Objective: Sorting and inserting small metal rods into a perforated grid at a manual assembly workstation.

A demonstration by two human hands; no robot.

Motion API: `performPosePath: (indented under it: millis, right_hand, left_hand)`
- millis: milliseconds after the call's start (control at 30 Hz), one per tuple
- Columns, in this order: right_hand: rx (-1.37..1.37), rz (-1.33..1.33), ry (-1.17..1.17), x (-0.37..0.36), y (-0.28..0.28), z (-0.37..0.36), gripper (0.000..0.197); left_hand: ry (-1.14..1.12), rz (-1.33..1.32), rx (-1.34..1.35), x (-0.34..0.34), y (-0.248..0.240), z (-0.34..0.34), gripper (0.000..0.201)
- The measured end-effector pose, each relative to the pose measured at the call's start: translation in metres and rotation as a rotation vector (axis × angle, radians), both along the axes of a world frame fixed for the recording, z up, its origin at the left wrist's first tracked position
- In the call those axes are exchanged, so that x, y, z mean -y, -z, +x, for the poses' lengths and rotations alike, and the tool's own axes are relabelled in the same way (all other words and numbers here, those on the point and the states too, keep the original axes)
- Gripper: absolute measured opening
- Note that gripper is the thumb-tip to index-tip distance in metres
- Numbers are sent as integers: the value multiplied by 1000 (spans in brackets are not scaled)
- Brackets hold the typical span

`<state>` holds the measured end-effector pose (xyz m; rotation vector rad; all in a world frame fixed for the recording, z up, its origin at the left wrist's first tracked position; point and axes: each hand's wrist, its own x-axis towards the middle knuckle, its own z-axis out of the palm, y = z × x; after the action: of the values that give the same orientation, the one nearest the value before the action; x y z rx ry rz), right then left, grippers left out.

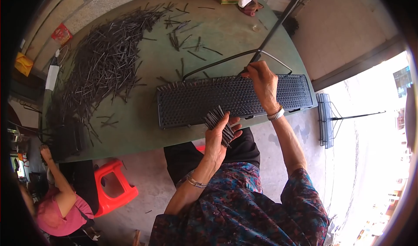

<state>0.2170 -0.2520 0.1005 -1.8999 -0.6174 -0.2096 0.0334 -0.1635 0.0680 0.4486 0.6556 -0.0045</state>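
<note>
My left hand (212, 140) is closed around a bundle of thin dark sticks (215, 119), just over the near edge of a long black perforated rack (196, 109). Its thumb lies across the sticks. My right hand (264, 81) pinches its fingers together at the rack's far edge, beside the bent metal frame (217, 63). Whatever the right fingertips hold is too hidden to name. Along the rack's far left edge, short dark ends show in a row at the holes. The rack lies flat on the green table (143, 133) in front of me.
A large heap of dark sticks (106, 56) covers the table's left side, with loose ones scattered around. A long pole (283, 20) rises from the frame. Another rack (324, 120) is at the right. At lower left a person in pink (65, 211) works near a red stool (114, 187).
</note>
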Motion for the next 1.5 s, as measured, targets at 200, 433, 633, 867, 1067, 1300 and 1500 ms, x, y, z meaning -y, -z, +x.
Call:
performPosePath:
  millis: [200, 433, 633, 867, 1067, 1300, 1500]
  right_hand:
    - [76, -105, 57, -2, -3, -6, 7]
    - [82, -110, 34, 2, -7, -6, 7]
    - [87, -109, -77, 8, -1, 3, 8]
    - [253, -366, -105, 10, 13, 5, 14]
    - [-175, -337, -230, 10, -13, -30, 22]
    - [-648, -221, -568, 12, -22, -48, 20]
    - [-675, -247, -551, 12, -27, -50, 17]
  left_hand:
    - [12, 26, 5, -3, 2, -2, 28]
    - [36, 85, 23, -3, -5, -1, 26]
    - [-1, 101, 6, -3, -7, -1, 25]
    - [-13, 140, 59, -1, -9, 0, 25]
    - [-23, 148, 57, -3, -6, 1, 26]
    - [0, 225, 42, 2, -12, 4, 22]
    - [43, 256, 3, 1, -14, 3, 24]
